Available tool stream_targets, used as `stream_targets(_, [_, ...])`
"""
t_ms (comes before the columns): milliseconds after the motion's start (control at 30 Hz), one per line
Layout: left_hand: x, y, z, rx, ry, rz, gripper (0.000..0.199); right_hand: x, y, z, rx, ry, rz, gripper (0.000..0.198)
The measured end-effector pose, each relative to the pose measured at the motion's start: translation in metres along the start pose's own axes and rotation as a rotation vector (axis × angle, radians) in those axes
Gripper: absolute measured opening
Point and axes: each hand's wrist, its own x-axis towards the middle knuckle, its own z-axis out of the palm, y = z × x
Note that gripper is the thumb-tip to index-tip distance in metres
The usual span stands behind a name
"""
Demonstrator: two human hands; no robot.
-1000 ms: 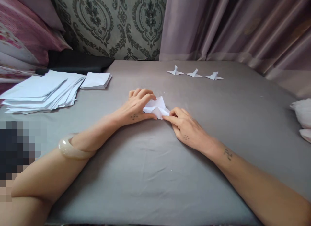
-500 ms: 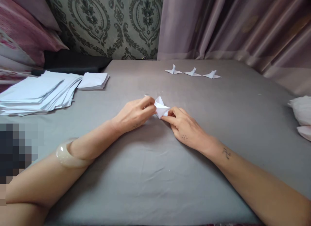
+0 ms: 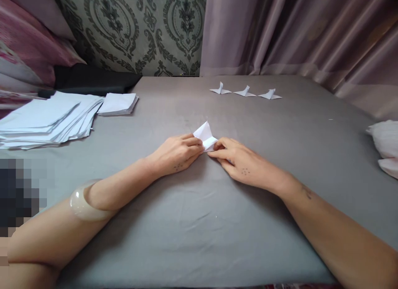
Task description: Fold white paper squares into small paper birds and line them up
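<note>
Between my hands, low over the grey cloth (image 3: 199, 222), is a small folded piece of white paper (image 3: 204, 132) with a pointed flap standing up. My left hand (image 3: 180, 153) has its fingers closed on the paper's left side and covers part of it. On the other side, my right hand (image 3: 239, 158) pinches the right corner between thumb and fingers. The lower edge of the paper is partly hidden by the fingertips.
Three folded paper birds (image 3: 245, 91) stand in a row at the back. Large white sheets (image 3: 46, 119) lie piled at the left, beside a stack of small squares (image 3: 118, 103). A white bundle (image 3: 385, 142) sits at the right edge, and curtains (image 3: 248, 32) hang behind.
My left hand has turned and come down closer to the right one, gripping the paper lower. The paper's flap now stands wider and the folded shape looks different.
</note>
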Motion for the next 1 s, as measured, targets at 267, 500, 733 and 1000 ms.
stream_targets(267, [0.001, -0.002, -0.003, -0.077, -0.054, 0.008, 0.033, 0.008, 0.021, -0.010, 0.446, 0.106, 0.319, 0.018])
stream_targets(500, [0.003, -0.003, -0.006, -0.082, -0.097, 0.046, 0.035, 0.010, 0.019, 0.002, 0.283, 0.216, 0.229, 0.017])
stream_targets(733, [0.002, -0.004, -0.005, -0.122, -0.104, 0.041, 0.037, 0.006, 0.012, 0.007, -0.287, 0.228, 0.055, 0.024])
stream_targets(1000, [0.005, -0.004, -0.005, -0.080, -0.180, 0.033, 0.040, 0.004, 0.014, 0.003, -0.329, 0.184, 0.037, 0.026])
